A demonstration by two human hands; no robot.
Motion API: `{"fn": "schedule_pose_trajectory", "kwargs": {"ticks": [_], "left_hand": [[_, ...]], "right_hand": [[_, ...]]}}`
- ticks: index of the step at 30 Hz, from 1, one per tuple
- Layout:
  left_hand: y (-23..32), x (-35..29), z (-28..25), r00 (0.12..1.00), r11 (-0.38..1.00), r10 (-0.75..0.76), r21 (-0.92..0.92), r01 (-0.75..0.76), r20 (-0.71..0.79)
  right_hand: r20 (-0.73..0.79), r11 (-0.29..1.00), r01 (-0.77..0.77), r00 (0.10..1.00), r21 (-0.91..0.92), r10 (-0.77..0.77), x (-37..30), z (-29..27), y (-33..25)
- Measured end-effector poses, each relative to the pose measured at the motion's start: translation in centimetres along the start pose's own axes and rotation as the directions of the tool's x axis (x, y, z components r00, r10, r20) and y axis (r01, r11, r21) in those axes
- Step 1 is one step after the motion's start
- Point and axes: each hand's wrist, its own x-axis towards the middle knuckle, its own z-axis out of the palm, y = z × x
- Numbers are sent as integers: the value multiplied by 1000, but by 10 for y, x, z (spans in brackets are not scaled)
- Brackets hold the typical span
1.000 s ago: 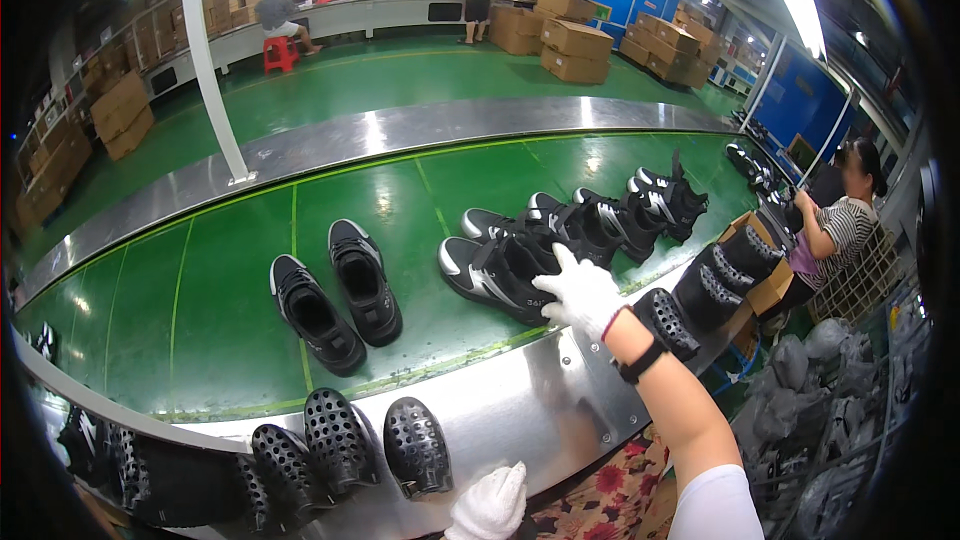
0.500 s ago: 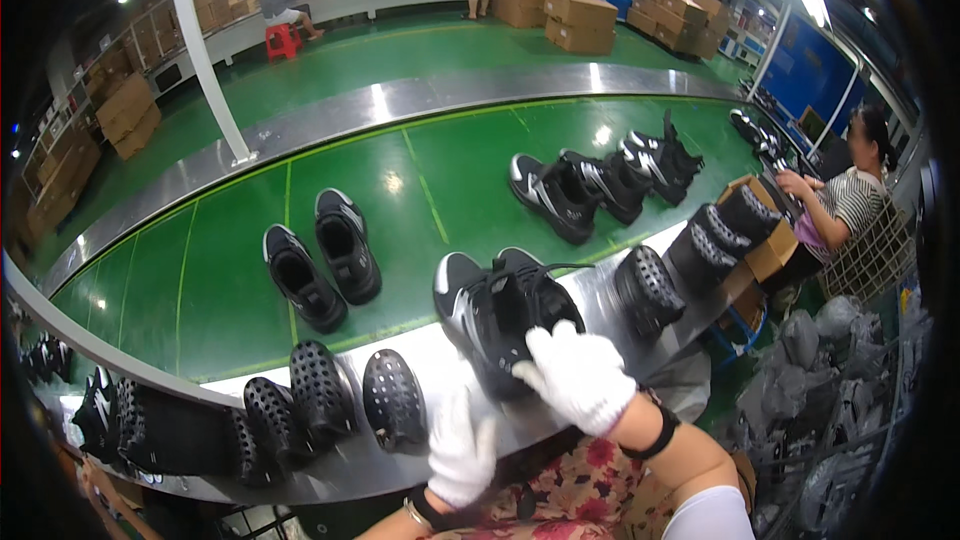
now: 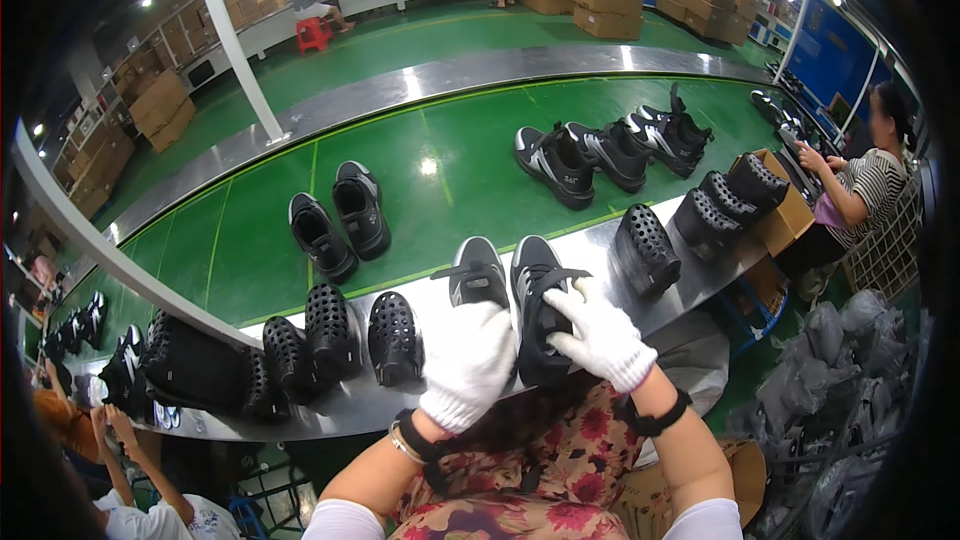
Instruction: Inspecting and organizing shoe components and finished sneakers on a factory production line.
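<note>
A pair of black-and-grey sneakers stands side by side on the metal ledge in front of me, toes pointing away. My left hand (image 3: pixel 467 365), in a white knit glove, is closed over the collar of the left sneaker (image 3: pixel 478 275); its fingertips are hidden. In a matching glove, my right hand (image 3: pixel 600 335) grips the right sneaker (image 3: pixel 540 290) at its tongue and opening, thumb and fingers bent around the edge. Black perforated shoe inserts stand on both sides, the nearest being one insert (image 3: pixel 394 338) left of my left hand and another insert (image 3: pixel 648 248) to the right.
Beyond the ledge runs a green conveyor belt (image 3: pixel 430 210) carrying a sneaker pair (image 3: pixel 340 220) and several more sneakers (image 3: pixel 600 155). A white post (image 3: pixel 130 250) crosses at left. A co-worker (image 3: pixel 865 180) sits at right beside an open carton (image 3: pixel 785 225); another person's arms (image 3: pixel 130 450) show lower left.
The sneaker pair has turned straighter, toes away from me. My left hand has moved up from the ledge edge onto the left sneaker; my right hand stays at the right one. The view has shifted.
</note>
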Motion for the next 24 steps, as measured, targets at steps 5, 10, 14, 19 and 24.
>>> {"fn": "schedule_pose_trajectory", "kwargs": {"ticks": [5,10,14,19,24], "left_hand": [[15,49,15,911,973,98,153,-172,401],[2,79,35,852,965,102,158,-211,514],[-12,84,43,901,983,70,124,-135,428],[-17,83,45,930,986,97,91,-137,353],[-14,76,48,964,995,98,-36,-93,248]], "right_hand": [[25,995,-33,999,-90,35,20,29,18],[-70,992,124,990,-6,-124,24,36,42],[-32,985,-21,999,172,27,44,38,67],[-83,984,-74,993,160,88,65,48,64],[-97,997,-69,993,-25,66,50,51,40]]}}
